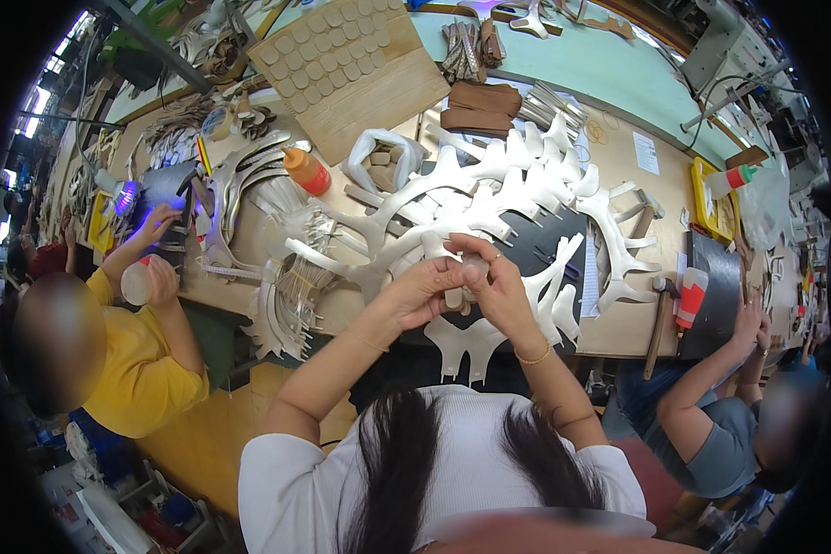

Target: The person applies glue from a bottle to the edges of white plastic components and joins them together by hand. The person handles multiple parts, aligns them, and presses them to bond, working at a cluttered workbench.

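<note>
My left hand and my right hand meet over the front edge of the table, fingers closed in a pinch. Between them is a small pale rounded piece, mostly covered by the fingers; its material is not clear. Just beyond my hands lies a large heap of white branching cut pieces, like shoe uppers with straps. One such white piece hangs at the table edge below my hands. A dark board shows under part of the heap.
An orange glue bottle and an open plastic bag stand beyond the heap. A wooden board carries rows of rounded tan pads. Brown strips lie farther back. A hammer rests at right. Co-workers sit on both sides.
</note>
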The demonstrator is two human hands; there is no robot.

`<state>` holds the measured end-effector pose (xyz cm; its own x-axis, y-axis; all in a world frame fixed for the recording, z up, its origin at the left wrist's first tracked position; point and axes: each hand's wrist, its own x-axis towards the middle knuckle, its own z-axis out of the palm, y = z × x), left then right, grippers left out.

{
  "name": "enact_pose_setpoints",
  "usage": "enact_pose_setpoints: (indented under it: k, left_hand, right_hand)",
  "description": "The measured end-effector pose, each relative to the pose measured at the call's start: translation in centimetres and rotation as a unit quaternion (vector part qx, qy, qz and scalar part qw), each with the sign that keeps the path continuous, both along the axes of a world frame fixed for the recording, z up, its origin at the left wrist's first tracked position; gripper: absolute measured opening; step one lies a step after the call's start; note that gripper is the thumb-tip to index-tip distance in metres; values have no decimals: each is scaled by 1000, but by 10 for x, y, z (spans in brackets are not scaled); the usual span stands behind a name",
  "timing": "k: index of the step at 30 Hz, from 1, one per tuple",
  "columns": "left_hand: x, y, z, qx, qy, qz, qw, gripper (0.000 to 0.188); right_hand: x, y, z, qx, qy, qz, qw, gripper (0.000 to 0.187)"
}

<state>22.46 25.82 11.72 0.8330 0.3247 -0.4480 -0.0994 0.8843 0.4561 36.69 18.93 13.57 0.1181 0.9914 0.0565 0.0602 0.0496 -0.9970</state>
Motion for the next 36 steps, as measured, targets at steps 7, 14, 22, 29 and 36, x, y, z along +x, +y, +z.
enact_pose_setpoints:
  k: [7, 14, 22, 29, 36]
  left_hand:
    - [4, -32, -44, -161, -135, 89, 974, 29]
    - [7, -32, -22, -148, -26, 206, 967, 24]
    - [-10, -23, -1, -128, -83, 247, 957, 29]
    - [-36, -4, -29, -219, -202, 199, 934, 23]
    - [-62, -2, -24, -117, -101, 170, 973, 21]
  right_hand:
    - [-20, -2, -3, -5, -88, -78, 993, 28]
    - [-33, 10, -3, 126, -286, -42, 949, 33]
    - [-52, 25, 8, 179, -361, 1, 915, 37]
    - [-44, 60, 15, 143, -287, -1, 947, 33]
    - [-30, 160, -27, 128, -475, 54, 869, 26]
